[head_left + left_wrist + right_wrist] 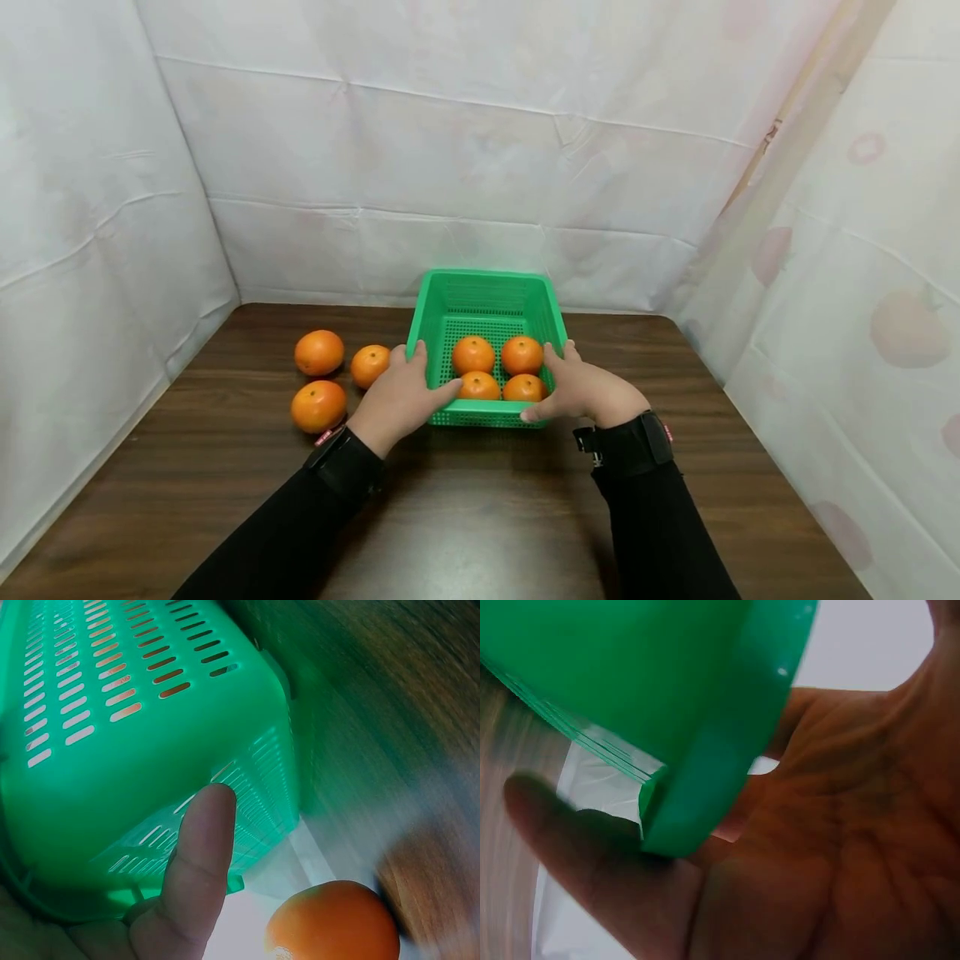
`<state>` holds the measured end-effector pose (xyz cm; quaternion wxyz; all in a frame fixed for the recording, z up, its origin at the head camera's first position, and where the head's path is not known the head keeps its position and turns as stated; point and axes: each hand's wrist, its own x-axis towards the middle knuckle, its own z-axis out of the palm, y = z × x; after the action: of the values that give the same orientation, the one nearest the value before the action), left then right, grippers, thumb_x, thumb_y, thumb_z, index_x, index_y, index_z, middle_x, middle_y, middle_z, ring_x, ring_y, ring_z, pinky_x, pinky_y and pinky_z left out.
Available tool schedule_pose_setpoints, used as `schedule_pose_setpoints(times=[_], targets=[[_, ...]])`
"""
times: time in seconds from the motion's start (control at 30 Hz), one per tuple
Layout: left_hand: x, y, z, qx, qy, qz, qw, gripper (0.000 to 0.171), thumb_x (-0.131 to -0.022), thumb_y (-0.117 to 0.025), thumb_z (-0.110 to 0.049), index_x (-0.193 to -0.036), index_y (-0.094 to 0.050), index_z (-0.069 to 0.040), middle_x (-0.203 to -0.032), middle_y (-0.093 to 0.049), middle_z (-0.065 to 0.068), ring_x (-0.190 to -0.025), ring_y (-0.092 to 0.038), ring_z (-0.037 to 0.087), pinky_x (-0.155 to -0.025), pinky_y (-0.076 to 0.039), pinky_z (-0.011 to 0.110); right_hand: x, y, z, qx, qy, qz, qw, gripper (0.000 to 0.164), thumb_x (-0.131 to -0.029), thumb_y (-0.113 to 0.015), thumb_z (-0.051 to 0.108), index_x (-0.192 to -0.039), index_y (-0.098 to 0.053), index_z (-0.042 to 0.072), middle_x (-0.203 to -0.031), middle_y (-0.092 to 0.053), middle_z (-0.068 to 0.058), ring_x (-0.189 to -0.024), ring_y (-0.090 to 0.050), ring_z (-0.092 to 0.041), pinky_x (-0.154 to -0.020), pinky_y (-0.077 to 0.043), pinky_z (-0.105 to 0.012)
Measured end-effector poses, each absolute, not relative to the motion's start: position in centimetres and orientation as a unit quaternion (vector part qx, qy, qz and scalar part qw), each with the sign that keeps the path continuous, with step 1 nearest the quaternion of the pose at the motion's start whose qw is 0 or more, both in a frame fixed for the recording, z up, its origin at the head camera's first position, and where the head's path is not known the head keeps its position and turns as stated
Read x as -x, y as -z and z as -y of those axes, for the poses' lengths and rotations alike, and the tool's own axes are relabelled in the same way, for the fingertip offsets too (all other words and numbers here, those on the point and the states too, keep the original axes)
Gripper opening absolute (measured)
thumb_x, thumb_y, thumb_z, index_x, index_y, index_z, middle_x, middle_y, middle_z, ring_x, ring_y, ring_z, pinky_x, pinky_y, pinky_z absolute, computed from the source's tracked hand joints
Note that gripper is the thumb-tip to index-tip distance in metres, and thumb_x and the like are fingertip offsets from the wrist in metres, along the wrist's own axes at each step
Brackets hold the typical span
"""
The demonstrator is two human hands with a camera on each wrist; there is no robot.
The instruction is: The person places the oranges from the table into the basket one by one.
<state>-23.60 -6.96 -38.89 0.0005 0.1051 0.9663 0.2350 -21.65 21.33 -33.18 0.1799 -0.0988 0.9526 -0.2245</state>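
Observation:
A green plastic basket (487,414) with slotted walls stands on the table, several oranges (473,356) in its near half. My left hand (401,392) grips its near left corner, thumb over the front rim and fingers along the left side. In the left wrist view, one finger (201,855) lies against the slotted outer wall of the basket (150,750). At the near right corner my right hand (588,392) holds the rim, thumb at the front and fingers at the side. The right wrist view shows the rim (712,772) between thumb and fingers.
Three loose oranges lie left of the basket: one far back (319,352), one nearer me (318,407), and one (370,367) close beside my left hand. White sheets (450,167) hang behind and on both sides of the dark wooden table (480,517).

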Motion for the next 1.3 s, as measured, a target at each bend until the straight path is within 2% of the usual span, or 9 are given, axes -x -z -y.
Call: schedule_pose_setpoints(times=[0.23, 0.57, 0.7, 0.83, 0.93, 1.0, 1.1, 1.2, 1.3], targets=[[23.7, 39.0, 6.9, -0.108, -0.234, -0.966, -0.012, 0.102, -0.089, -0.045, -0.075, -0.155, -0.013, -0.003, -0.152, -0.017, 0.026, -0.091, -0.056, 0.03, -0.073, -0.053, 0.044, 22.1, 33.4, -21.6, 0.106, 0.197, -0.958, 0.179, 0.127, -0.075, -0.076, 0.063, -0.153, -0.001, -0.004, -0.156, 0.015, -0.026, -0.141, -0.009, -0.04, -0.107, -0.03, -0.056], [24.1, 39.0, 6.2, -0.1, -0.231, -0.968, -0.008, 0.101, -0.089, -0.045, -0.073, -0.155, -0.011, -0.004, -0.152, -0.017, 0.027, -0.092, -0.056, 0.031, -0.074, -0.053, 0.046, 23.0, 33.7, -22.2, 0.093, 0.189, -0.96, 0.184, 0.124, -0.074, -0.075, 0.065, -0.153, -0.009, -0.004, -0.156, 0.014, -0.025, -0.14, -0.013, -0.042, -0.105, -0.032, -0.056], [24.1, 38.9, 6.4, -0.109, -0.225, -0.968, -0.004, 0.099, -0.091, -0.035, -0.077, -0.156, -0.008, -0.008, -0.151, -0.02, 0.028, -0.088, -0.058, 0.029, -0.07, -0.052, 0.043, 23.0, 33.9, -22.3, 0.087, 0.187, -0.961, 0.186, 0.123, -0.075, -0.076, 0.063, -0.153, -0.009, -0.003, -0.157, 0.013, -0.024, -0.14, -0.014, -0.042, -0.106, -0.031, -0.056], [24.0, 37.7, 7.9, -0.12, -0.22, -0.968, -0.031, 0.092, -0.094, -0.02, -0.077, -0.157, -0.01, -0.01, -0.149, -0.027, 0.027, -0.105, -0.056, 0.037, -0.082, -0.05, 0.049, 22.9, 34.0, -22.3, 0.083, 0.185, -0.961, 0.187, 0.121, -0.076, -0.076, 0.062, -0.154, -0.009, -0.003, -0.157, 0.013, -0.023, -0.14, -0.015, -0.042, -0.105, -0.032, -0.056], [24.2, 36.0, 10.1, -0.106, -0.207, -0.97, -0.066, 0.089, -0.097, -0.021, -0.073, -0.154, -0.023, -0.005, -0.145, -0.035, 0.028, -0.12, -0.045, 0.043, -0.093, -0.043, 0.058, 22.9, 34.0, -22.2, 0.083, 0.178, -0.963, 0.183, 0.12, -0.077, -0.076, 0.061, -0.153, -0.009, -0.003, -0.157, 0.013, -0.024, -0.139, -0.017, -0.042, -0.104, -0.034, -0.056], [24.4, 35.2, 11.7, -0.091, -0.188, -0.974, -0.083, 0.085, -0.099, -0.028, -0.068, -0.149, -0.036, 0.0, -0.139, -0.042, 0.029, -0.118, -0.046, 0.043, -0.091, -0.044, 0.059, 22.9, 33.9, -22.1, 0.086, 0.174, -0.965, 0.178, 0.119, -0.077, -0.076, 0.06, -0.153, -0.011, -0.004, -0.157, 0.012, -0.025, -0.138, -0.019, -0.043, -0.104, -0.034, -0.056], [24.6, 34.4, 14.0, -0.063, -0.169, -0.981, -0.074, 0.068, -0.1, -0.045, -0.056, -0.128, -0.057, 0.004, -0.117, -0.057, 0.027, -0.098, -0.057, 0.04, -0.076, -0.05, 0.055, 22.8, 33.9, -22.1, 0.084, 0.174, -0.965, 0.175, 0.117, -0.078, -0.076, 0.059, -0.153, -0.011, -0.003, -0.157, 0.012, -0.024, -0.139, -0.018, -0.041, -0.104, -0.034, -0.055], [24.7, 34.1, 15.6, -0.045, -0.161, -0.985, -0.039, 0.047, -0.098, -0.055, -0.044, -0.104, -0.065, 0.001, -0.097, -0.062, 0.019, -0.076, -0.059, 0.032, -0.065, -0.05, 0.047, 22.8, 33.9, -22.1, 0.085, 0.177, -0.965, 0.176, 0.118, -0.078, -0.076, 0.059, -0.153, -0.01, -0.003, -0.157, 0.012, -0.024, -0.139, -0.019, -0.042, -0.104, -0.034, -0.055], [24.7, 34.1, 16.6, -0.034, -0.158, -0.987, 0.002, 0.037, -0.096, -0.059, -0.041, -0.09, -0.07, -0.006, -0.087, -0.064, 0.011, -0.071, -0.058, 0.029, -0.063, -0.049, 0.045, 22.7, 33.9, -22.1, 0.083, 0.179, -0.964, 0.178, 0.119, -0.077, -0.076, 0.061, -0.153, -0.01, -0.003, -0.157, 0.012, -0.023, -0.138, -0.019, -0.042, -0.104, -0.035, -0.056]])
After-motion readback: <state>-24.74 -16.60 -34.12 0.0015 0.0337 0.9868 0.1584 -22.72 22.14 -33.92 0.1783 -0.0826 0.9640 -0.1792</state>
